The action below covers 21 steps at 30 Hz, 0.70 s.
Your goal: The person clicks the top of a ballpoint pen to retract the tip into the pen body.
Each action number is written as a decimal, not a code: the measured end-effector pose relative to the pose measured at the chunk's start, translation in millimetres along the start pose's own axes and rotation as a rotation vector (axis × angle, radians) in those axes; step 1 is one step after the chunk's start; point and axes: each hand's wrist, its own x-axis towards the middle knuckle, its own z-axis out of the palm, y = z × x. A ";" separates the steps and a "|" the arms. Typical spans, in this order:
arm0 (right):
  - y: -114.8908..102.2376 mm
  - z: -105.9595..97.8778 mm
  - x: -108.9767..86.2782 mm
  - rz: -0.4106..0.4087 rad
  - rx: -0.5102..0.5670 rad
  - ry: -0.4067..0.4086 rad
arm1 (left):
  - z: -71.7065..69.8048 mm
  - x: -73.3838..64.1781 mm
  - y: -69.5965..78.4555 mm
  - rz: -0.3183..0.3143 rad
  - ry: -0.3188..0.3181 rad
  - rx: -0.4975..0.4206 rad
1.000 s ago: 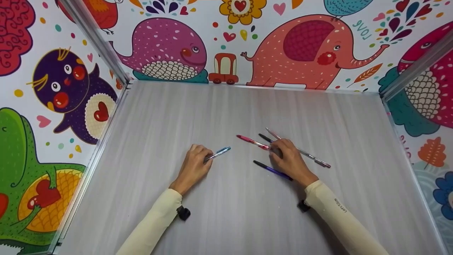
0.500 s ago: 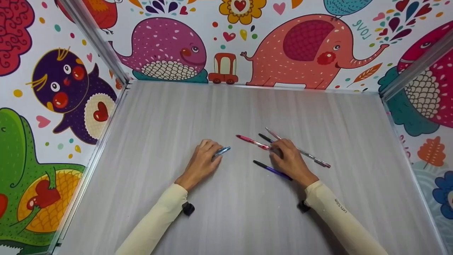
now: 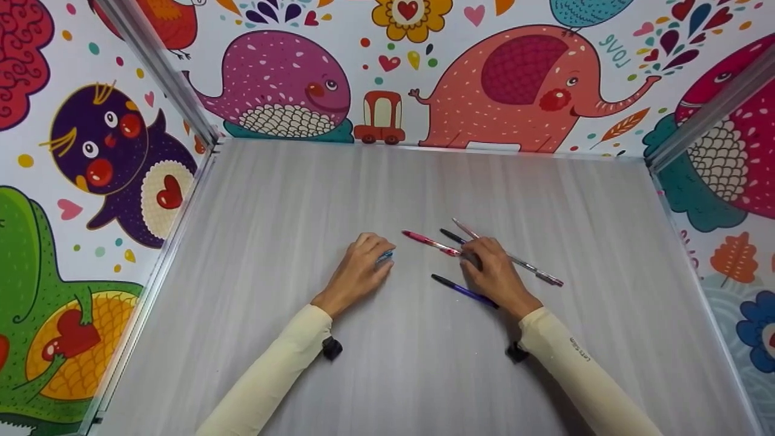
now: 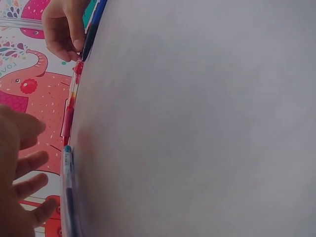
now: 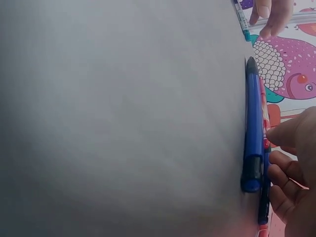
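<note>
In the head view my left hand [image 3: 357, 272] covers most of a light blue ballpoint pen [image 3: 385, 256]. The left wrist view shows that hand's fingers [image 4: 32, 164] spread and apart from the light blue pen, which lies on the table. My right hand [image 3: 495, 269] pinches the near end of a red pen [image 3: 428, 243], thumb and fingertips at it. A dark blue pen [image 5: 265, 192] lies under its curled fingers. A blue pen with a black cap [image 3: 463, 290] rests just below that hand, and a long clear pen [image 3: 533, 269] passes behind it.
The pens lie on a pale wood-grain table [image 3: 290, 200]. Cartoon-printed walls [image 3: 387, 66] with metal corner posts [image 3: 169, 72] enclose its back and sides. Both forearms reach in from the front in cream sleeves [image 3: 272, 369].
My left hand has slid rightward and up along the light blue pen, covering more of it, while the pen's tip stays put. My right hand has held its place.
</note>
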 end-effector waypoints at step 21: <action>0.9 8.8 4.0 -0.068 -0.081 0.044 | 17.7 24.3 -0.8 0.064 -0.089 -0.029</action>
